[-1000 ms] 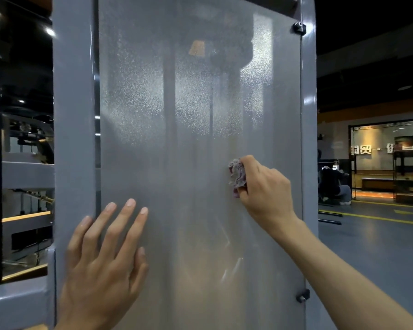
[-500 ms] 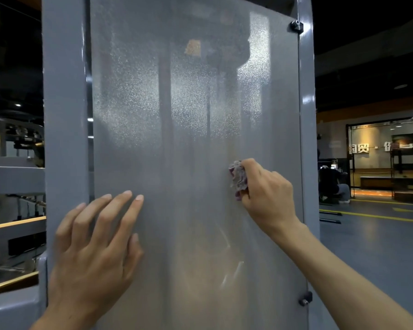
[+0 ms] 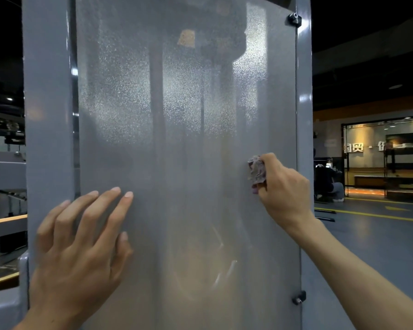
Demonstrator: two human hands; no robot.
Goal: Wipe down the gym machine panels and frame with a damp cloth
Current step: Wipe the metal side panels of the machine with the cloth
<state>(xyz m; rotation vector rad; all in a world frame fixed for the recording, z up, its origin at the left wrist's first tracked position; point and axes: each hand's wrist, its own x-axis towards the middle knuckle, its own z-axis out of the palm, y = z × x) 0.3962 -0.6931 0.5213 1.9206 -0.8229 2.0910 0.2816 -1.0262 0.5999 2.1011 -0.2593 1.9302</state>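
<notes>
A tall frosted translucent panel (image 3: 177,139) fills the middle of the head view, set between two grey frame posts (image 3: 48,115). My right hand (image 3: 284,186) grips a small crumpled purplish cloth (image 3: 256,171) and presses it against the panel near its right edge, at mid height. My left hand (image 3: 81,246) lies flat on the panel's lower left with fingers straight and spread, its outer fingers over the left post. Dark weight-stack rods show dimly through the panel.
Black knobs (image 3: 295,19) fasten the panel at the right post, top and bottom (image 3: 299,297). Grey machine beams (image 3: 5,175) stand to the left. To the right lies open gym floor with yellow lines (image 3: 379,215) and a lit glass-fronted room.
My right hand with the cloth has slid slightly rightward toward the panel's right edge. My left hand stays flat on the lower left. The view has shifted a little.
</notes>
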